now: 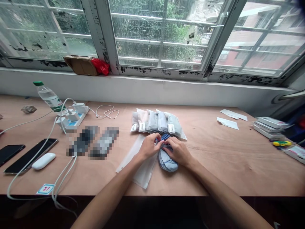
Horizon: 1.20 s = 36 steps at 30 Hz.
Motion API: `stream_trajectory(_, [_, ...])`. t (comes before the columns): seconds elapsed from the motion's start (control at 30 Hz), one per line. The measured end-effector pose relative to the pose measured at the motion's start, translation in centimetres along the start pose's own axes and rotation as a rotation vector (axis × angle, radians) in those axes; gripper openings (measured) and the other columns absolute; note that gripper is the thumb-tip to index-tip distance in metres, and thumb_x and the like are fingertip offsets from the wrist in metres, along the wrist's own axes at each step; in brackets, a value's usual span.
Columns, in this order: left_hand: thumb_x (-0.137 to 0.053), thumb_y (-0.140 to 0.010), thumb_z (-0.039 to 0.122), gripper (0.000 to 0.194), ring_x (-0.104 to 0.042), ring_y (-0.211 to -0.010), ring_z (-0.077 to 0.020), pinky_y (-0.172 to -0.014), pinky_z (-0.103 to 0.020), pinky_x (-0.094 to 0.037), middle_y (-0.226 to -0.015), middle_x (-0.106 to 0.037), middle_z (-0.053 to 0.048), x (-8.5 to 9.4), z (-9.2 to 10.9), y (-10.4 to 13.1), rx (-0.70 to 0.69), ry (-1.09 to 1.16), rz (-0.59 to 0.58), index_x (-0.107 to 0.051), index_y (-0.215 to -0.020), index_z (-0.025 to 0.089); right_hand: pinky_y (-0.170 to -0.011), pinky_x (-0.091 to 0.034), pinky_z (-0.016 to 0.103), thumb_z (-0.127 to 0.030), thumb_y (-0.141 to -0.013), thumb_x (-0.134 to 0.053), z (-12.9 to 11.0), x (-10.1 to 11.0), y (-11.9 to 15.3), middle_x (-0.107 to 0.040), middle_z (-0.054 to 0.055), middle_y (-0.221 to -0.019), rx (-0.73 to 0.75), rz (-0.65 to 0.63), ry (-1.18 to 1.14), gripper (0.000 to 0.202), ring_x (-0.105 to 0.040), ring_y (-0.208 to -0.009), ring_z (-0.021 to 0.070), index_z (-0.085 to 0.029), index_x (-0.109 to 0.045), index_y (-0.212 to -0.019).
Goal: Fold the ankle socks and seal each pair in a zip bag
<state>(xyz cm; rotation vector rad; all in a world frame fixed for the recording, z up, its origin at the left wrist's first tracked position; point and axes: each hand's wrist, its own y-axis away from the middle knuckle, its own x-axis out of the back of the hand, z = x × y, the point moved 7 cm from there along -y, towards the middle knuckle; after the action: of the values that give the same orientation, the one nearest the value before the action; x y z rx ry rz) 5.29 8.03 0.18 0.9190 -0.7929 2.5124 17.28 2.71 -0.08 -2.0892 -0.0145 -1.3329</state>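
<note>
Both my hands grip a bundle of blue striped socks (168, 162) near the front of the table. My left hand (150, 145) pinches its upper left side, and my right hand (178, 150) closes over its upper right side. Darker blue cuffs show above my fingers, while the paler lower end hangs toward me. A flat translucent zip bag (145, 173) lies under my left wrist, partly hidden by the forearm. Just beyond my hands, several filled clear packets (152, 121) with small white labels lie in a row.
To the left are a power strip (82, 117) with white cables, a tilted water bottle (50, 97), a phone (30, 156) and a white earbud case (44, 161). At right lie white paper slips (227, 123), stacked boxes (270, 125) and a yellow cutter (281, 143).
</note>
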Motion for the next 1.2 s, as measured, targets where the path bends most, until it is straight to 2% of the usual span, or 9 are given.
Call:
stream_trajectory(0.23, [-0.062,-0.085,0.029,0.010,-0.056,-0.093,-0.0198,-0.084,-0.031,-0.045,-0.092,-0.063,-0.005,0.9,0.7,0.6,-0.068,-0.047,0.117,-0.062,-0.083,0.020,-0.076,-0.051,0.038,-0.026,-0.086,-0.063,0.2,0.3,0.3,-0.062,0.009,-0.092,-0.050,0.067,0.052,0.012,-0.057,-0.090,0.0251,-0.020,-0.055,-0.093])
stream_trajectory(0.37, [-0.065,-0.083,0.029,0.011,-0.058,-0.079,-0.0169,-0.074,-0.029,-0.046,-0.082,-0.067,-0.003,0.9,1.2,0.6,-0.075,0.077,0.100,-0.064,-0.079,0.019,-0.084,-0.050,0.043,-0.026,-0.084,-0.064,-0.2,1.2,0.4,-0.059,0.014,-0.110,-0.042,0.165,0.102,0.026,-0.053,-0.105,0.0292,-0.019,-0.054,-0.107])
stream_trajectory(0.5, [-0.068,-0.079,0.032,0.017,-0.055,-0.063,-0.0120,-0.062,-0.025,-0.044,-0.071,-0.067,-0.001,0.3,1.5,0.5,-0.007,0.303,-0.016,-0.065,-0.074,0.017,-0.098,-0.042,0.047,-0.019,-0.087,-0.057,-0.5,1.4,0.4,-0.053,0.015,-0.129,0.008,0.201,0.166,0.038,-0.045,-0.119,0.0301,-0.018,-0.050,-0.125])
stream_trajectory(0.63, [-0.068,-0.077,0.040,0.027,-0.052,-0.061,-0.0112,-0.058,-0.023,-0.043,-0.069,-0.065,-0.002,-0.2,1.8,0.4,0.021,0.394,-0.157,-0.063,-0.070,0.015,-0.088,-0.042,0.042,-0.011,-0.086,-0.052,-0.6,0.8,0.6,-0.063,0.010,-0.101,0.058,0.147,0.221,0.016,-0.049,-0.105,0.0272,-0.020,-0.062,-0.095])
stream_trajectory(0.73, [-0.059,-0.084,0.046,0.032,-0.053,-0.062,-0.0113,-0.058,-0.023,-0.042,-0.071,-0.064,-0.002,0.1,1.3,0.2,0.044,0.346,-0.125,-0.062,-0.074,0.015,-0.077,-0.040,0.037,-0.005,-0.082,-0.049,-0.6,0.3,0.7,-0.060,0.007,-0.082,0.086,0.090,0.288,0.019,-0.048,-0.089,0.0241,-0.020,-0.059,-0.077])
stream_trajectory(0.83, [-0.055,-0.087,0.046,0.031,-0.055,-0.065,-0.0130,-0.061,-0.025,-0.041,-0.075,-0.064,-0.003,1.2,-0.1,0.2,0.099,0.116,0.053,-0.061,-0.080,0.017,-0.070,-0.036,0.034,0.002,-0.075,-0.046,-1.0,0.1,0.6,-0.057,0.006,-0.076,0.124,0.043,0.327,0.024,-0.045,-0.080,0.0224,-0.019,-0.056,-0.071])
stream_trajectory(0.9, [-0.058,-0.084,0.046,0.029,-0.055,-0.068,-0.0146,-0.063,-0.026,-0.041,-0.075,-0.062,-0.003,1.4,-0.8,0.4,0.109,-0.049,0.112,-0.060,-0.079,0.018,-0.068,-0.035,0.034,0.005,-0.072,-0.045,-1.1,0.2,0.6,-0.056,0.006,-0.075,0.141,0.027,0.336,0.026,-0.043,-0.078,0.0223,-0.019,-0.055,-0.069])
stream_trajectory(1.0, [-0.060,-0.083,0.041,0.024,-0.056,-0.072,-0.0158,-0.065,-0.027,-0.041,-0.077,-0.061,-0.003,0.9,-1.1,0.4,0.078,-0.135,0.073,-0.059,-0.075,0.019,-0.068,-0.034,0.033,0.005,-0.070,-0.045,-1.2,0.2,0.6,-0.056,0.006,-0.075,0.143,0.014,0.342,0.026,-0.042,-0.077,0.0222,-0.020,-0.053,-0.068])
stream_trajectory(1.2, [-0.056,-0.084,0.028,0.013,-0.057,-0.079,-0.0173,-0.071,-0.029,-0.043,-0.081,-0.063,-0.003,0.1,-0.8,0.3,0.022,-0.037,0.003,-0.057,-0.076,0.019,-0.066,-0.033,0.033,0.005,-0.070,-0.046,-1.2,0.3,0.6,-0.055,0.005,-0.073,0.134,0.018,0.354,0.026,-0.042,-0.075,0.0218,-0.020,-0.051,-0.067])
